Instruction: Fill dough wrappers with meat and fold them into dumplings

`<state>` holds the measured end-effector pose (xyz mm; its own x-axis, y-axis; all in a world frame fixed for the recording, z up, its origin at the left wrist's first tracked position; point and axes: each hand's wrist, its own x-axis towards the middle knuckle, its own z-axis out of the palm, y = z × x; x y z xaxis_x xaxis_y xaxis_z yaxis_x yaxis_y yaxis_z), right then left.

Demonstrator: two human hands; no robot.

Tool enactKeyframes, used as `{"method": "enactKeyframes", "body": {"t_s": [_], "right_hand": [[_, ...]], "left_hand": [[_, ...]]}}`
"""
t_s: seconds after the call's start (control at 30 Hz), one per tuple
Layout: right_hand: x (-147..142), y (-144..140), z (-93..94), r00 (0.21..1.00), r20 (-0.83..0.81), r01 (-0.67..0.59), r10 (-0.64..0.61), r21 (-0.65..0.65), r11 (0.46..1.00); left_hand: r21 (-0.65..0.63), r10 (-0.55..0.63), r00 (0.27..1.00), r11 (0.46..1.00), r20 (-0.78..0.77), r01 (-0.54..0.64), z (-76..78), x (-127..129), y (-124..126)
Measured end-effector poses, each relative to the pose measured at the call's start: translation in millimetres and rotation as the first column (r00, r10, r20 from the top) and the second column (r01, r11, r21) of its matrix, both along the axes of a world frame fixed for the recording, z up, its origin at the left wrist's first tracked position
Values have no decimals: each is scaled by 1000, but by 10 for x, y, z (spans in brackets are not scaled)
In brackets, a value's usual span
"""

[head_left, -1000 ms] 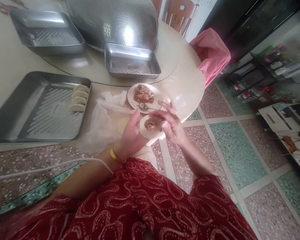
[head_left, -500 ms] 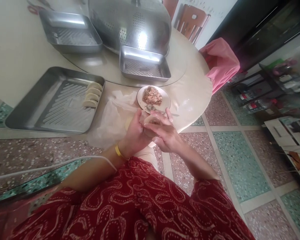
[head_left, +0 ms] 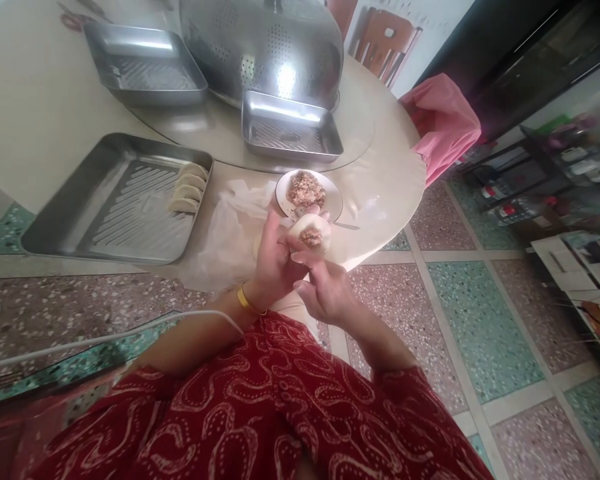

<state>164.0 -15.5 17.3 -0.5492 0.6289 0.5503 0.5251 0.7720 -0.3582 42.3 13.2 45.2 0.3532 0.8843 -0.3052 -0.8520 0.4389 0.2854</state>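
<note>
My left hand [head_left: 273, 257] and my right hand [head_left: 320, 287] both pinch a round dumpling wrapper [head_left: 310, 230] with a lump of minced filling in its middle, half folded, held just off the table's near edge. Right behind it stands a white plate [head_left: 330, 200] of minced filling with a metal spoon [head_left: 347, 227] lying across its rim. Three folded dumplings [head_left: 187, 190] lie in a row at the right end of a large steel tray [head_left: 115, 207] on my left.
A clear plastic bag [head_left: 225, 230] with pale wrappers lies between tray and plate. Two smaller steel trays [head_left: 290, 130] [head_left: 145, 63] and a perforated steel dome cover [head_left: 263, 47] sit on the turntable behind. A pink cloth [head_left: 443, 123] hangs on a chair at right.
The flat open wrapper in my left palm got lifted and folded up between both hands. My right hand dropped below it. The view shifted slightly left.
</note>
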Motion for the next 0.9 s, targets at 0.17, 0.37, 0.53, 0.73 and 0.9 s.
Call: {"method": "enactKeyframes", "body": {"t_s": [0.17,0.37,0.53,0.73,0.9], "right_hand": [[38,-40,-61,997,81,2,-4,24,1000],[143,-118,-147,986,-141,-114,86,-210,971],[121,-103,-203,825,-565,-420,16,-593,687],[198,-267,-260,774,-625,-419,-104,-627,657],[197,-312,-277,911,-413,-154,-12,-366,918]], "left_hand": [[72,-6,1000,997,6,6,-39,-47,8],[105,-27,1000,994,15,25,-80,-71,41],[136,-21,1000,991,12,19,-70,-56,27],[173,-14,1000,985,-23,18,-96,-62,63],[174,-11,1000,985,-26,16,-78,-33,57]]}}
